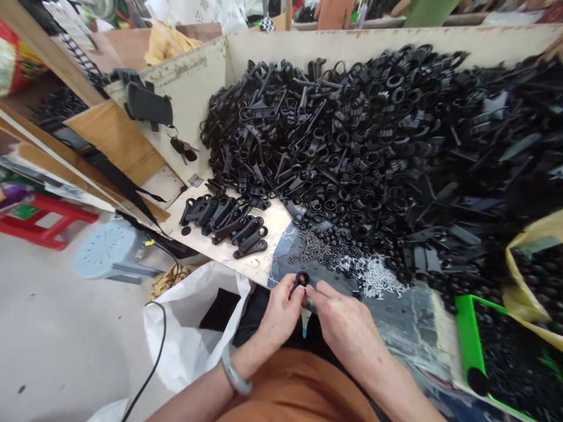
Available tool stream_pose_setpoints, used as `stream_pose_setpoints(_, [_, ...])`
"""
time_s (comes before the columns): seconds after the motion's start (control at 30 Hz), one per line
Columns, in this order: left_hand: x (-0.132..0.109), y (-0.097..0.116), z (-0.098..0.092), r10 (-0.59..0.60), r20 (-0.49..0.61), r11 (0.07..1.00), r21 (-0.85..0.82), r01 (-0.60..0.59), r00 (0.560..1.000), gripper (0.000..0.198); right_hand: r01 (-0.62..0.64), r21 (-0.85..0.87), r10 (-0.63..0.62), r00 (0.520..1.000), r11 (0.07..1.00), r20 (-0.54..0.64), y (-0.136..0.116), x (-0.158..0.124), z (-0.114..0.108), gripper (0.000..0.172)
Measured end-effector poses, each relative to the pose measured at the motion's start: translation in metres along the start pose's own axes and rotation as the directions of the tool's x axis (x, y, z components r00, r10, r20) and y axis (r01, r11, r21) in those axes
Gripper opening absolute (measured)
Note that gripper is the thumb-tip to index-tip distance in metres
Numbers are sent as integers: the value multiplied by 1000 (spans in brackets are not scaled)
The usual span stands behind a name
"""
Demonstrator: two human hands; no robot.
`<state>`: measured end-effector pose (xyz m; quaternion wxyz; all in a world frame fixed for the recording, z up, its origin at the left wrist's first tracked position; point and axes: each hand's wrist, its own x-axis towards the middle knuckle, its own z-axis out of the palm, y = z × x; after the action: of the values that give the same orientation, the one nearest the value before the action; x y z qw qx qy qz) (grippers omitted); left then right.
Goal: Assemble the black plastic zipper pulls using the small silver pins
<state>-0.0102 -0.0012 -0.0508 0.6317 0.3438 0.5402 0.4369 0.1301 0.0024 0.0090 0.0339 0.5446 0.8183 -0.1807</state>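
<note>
At the table's front edge, my left hand (282,310) holds a black plastic part (301,280) with a ring-shaped end, pinched between thumb and fingers. My right hand (338,308) meets it from the right, its fingertips closed at the ring; a small pale piece shows there, too small to name. Just behind the hands lie small dark screws (313,246) and a heap of silver pins (378,276) on a blue-grey cloth (396,310). To the left, several black arm-shaped parts (229,221) rest in a row on the pale board.
A large heap of black parts (334,135) fills the walled bench. A green tray (468,328) of small black pieces stands at right, beside a yellow sack (523,281). A white sack (176,328) hangs below left. Keys (183,148) hang from the left wall. People are beyond.
</note>
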Motion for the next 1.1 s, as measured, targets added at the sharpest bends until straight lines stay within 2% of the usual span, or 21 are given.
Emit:
stream_pose_setpoints(0.07, [2, 0, -3, 46, 33, 992, 113, -49, 998, 15, -32, -7, 33, 995, 999, 89, 0, 2, -7, 34])
stream_pose_setpoints(0.13, [4, 1, -6, 93, 69, 970, 218, -106, 993, 14, -48, -11, 49, 990, 999, 130, -1, 6, -12, 35])
stream_pose_setpoints(0.27, [5, 3, -7, 160, 142, 909, 364, -202, 977, 19, 17, 0, -17, 988, 1000, 154, -2, 15, -22, 25])
stream_pose_setpoints(0.37, [4, 4, -7, 186, 157, 869, 435, -237, 970, 25, 13, -9, -11, 991, 1000, 132, -7, 11, -34, 19])
stream_pose_setpoints(0.43, [6, 6, -11, 222, 116, 832, 496, -250, 968, 30, 5, -24, -2, 993, 1000, 116, -10, -1, -44, 18])
stream_pose_setpoints(0.5, [9, 11, -19, 251, 17, 826, 517, -224, 968, 33, 25, -3, -25, 998, 1000, 64, -6, -17, -53, 19])
stream_pose_setpoints(0.57, [13, 21, -28, 273, -75, 850, 487, -204, 959, 37, 17, 73, -11, 996, 997, -83, 10, -33, -57, 25])
stream_pose_setpoints(0.6, [14, 26, -31, 254, -98, 875, 448, -186, 962, 40, -12, 126, 34, 983, 992, -181, 24, -39, -58, 28])
stream_pose_setpoints(0.67, [14, 38, -34, 167, -103, 941, 315, -127, 981, 46, -124, 237, 204, 913, 964, -353, 63, -45, -58, 28])
stream_pose_setpoints(0.77, [13, 48, -25, 54, -52, 992, 117, -47, 997, 50, -257, 294, 371, 810, 921, -454, 129, -41, -58, 21])
stream_pose_setpoints(0.87, [11, 45, -14, 40, -29, 998, 39, -39, 999, 51, -361, 250, 439, 752, 898, -492, 179, -34, -67, 31])
stream_pose_setpoints(0.93, [11, 40, -9, 44, -15, 999, 19, -43, 999, 50, -390, 193, 432, 751, 900, -498, 196, -29, -74, 31])
stream_pose_setpoints(1.1, [11, 43, -4, -32, 12, 998, -48, 33, 999, 51, -305, 15, 281, 857, 952, -432, 201, -12, -76, 27])
